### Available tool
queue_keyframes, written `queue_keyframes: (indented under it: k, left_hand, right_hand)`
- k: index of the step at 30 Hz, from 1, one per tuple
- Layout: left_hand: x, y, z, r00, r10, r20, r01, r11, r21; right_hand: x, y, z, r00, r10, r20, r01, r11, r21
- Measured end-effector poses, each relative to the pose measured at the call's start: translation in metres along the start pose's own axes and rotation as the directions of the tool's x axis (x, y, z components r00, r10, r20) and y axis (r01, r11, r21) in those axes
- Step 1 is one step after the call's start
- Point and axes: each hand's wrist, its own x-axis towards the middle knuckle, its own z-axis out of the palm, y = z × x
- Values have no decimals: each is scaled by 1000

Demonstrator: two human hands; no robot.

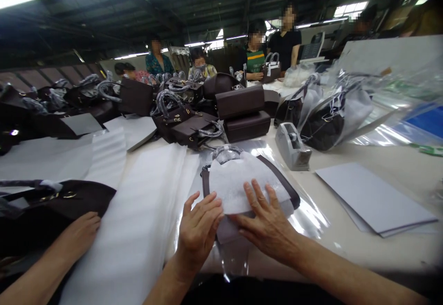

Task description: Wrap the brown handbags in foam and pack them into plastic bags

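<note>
A dark handbag (284, 180) lies on clear plastic film (311, 212), its wrapped handles pointing away from me. White foam sheet (238, 180) covers most of the bag's upper face. My right hand (268, 222) rests on the foam's near right part with the fingers spread, holding nothing. At the near left corner of the foam is my left hand (200, 226), its fingers extended and touching the sheet's edge; its fingertips partly overlap that edge. Beneath the palms, the near side of the bag is partly hidden.
A stack of white foam sheets (134, 208) lies left, with another person's hand (81, 231) beside it on a dark bag. A tape dispenser (293, 148) stands beyond my right hand; grey boards (374, 196) lie right. Many dark bags (183, 122) fill the back; several people stand behind.
</note>
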Motion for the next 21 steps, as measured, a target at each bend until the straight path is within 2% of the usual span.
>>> queue_keyframes:
  k: [5,10,12,14,16,17,18,19,20,21]
  left_hand:
    - [-5,-1,7,999,50,18,-49,998,-28]
    - [-18,-4,11,996,77,41,-75,997,-35]
    - [-24,-7,10,992,107,68,-104,994,-38]
    - [-31,-12,10,984,150,95,-146,988,-48]
    - [-38,-16,11,980,167,109,-160,985,-66]
    - [-40,-19,11,981,162,107,-155,985,-76]
    - [-43,-21,12,982,155,106,-147,986,-79]
    - [-45,-24,14,983,150,103,-143,987,-76]
    - [-47,-27,16,984,153,91,-147,987,-68]
    - [-48,-30,19,983,169,77,-165,985,-57]
  right_hand:
    - [5,-4,2,998,67,-13,-66,996,66]
    - [5,-2,9,996,57,-69,-53,997,62]
    - [2,2,8,994,3,-105,4,998,69]
    - [-6,10,3,981,-127,-146,142,985,101]
    - [-16,25,-9,954,-243,-175,273,946,173]
    - [-21,35,-17,951,-242,-192,282,934,219]
    - [-25,49,-26,963,-168,-213,222,939,262]
    - [-28,65,-36,972,-6,-234,78,950,303]
    - [-29,84,-45,940,239,-242,-140,920,365]
    - [-28,105,-55,834,508,-215,-382,813,439]
